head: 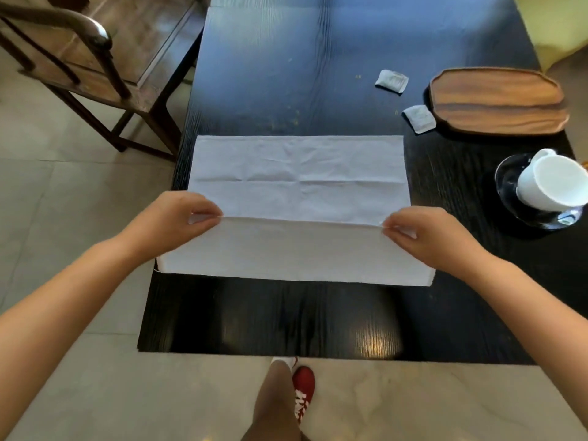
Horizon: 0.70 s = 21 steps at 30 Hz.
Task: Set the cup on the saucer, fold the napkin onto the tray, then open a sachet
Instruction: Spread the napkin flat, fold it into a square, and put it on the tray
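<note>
A white napkin lies spread on the dark table, its near part doubled over along a fold line. My left hand pinches the left end of that fold, and my right hand pinches the right end. At the right edge a white cup stands on a clear glass saucer. The empty wooden tray sits at the back right. Two small white sachets lie beside the tray, one sachet farther back and the other sachet close to the tray's near left rim.
A wooden chair stands left of the table on the tiled floor. A yellow-green object shows at the top right corner. My leg and red shoe are below the table's near edge.
</note>
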### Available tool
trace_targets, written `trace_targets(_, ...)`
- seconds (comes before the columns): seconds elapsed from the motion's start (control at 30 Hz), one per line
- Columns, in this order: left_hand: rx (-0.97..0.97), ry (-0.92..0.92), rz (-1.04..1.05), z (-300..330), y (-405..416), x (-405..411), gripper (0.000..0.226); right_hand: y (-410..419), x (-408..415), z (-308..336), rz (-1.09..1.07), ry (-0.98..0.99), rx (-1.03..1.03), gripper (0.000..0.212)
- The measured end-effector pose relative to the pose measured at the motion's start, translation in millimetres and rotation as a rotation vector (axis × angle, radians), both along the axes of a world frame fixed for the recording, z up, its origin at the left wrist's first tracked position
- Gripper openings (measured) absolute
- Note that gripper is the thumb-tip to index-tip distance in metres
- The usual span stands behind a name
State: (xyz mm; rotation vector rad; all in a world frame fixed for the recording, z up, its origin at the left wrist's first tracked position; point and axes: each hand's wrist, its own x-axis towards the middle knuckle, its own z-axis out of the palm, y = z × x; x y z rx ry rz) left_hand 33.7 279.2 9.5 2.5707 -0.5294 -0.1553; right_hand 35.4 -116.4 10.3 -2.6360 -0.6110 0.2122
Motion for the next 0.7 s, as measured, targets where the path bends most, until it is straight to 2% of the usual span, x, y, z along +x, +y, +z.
trace_targets(0.13,0.016,-0.074,0.050,-4.0,4.9,53.1,0.009,4.0,55.6,-5.0,-0.062,-0.027,0.081,0.006)
trace_targets(0.3,0.035,-0.080,0.126,-27.4,-0.3,104.2,0.009,11.2,115.7,-22.9,-0.253,0.069,0.054,0.004)
trace_targets(0.43,0.073,0.011,0.144,-54.4,-1.8,132.3,0.007,17.4,147.7,-43.9,-0.177,0.035,-0.071,0.003)
trace_targets(0.53,0.143,0.110,0.116,-66.1,-2.4,149.0,0.008,23.1,165.7,-51.9,-0.085,0.112,-0.229,0.005)
trace_targets(0.7,0.049,0.032,0.139,-68.8,1.8,169.6,0.004,27.6,188.5,-53.4,-0.153,0.095,-0.147,0.005)
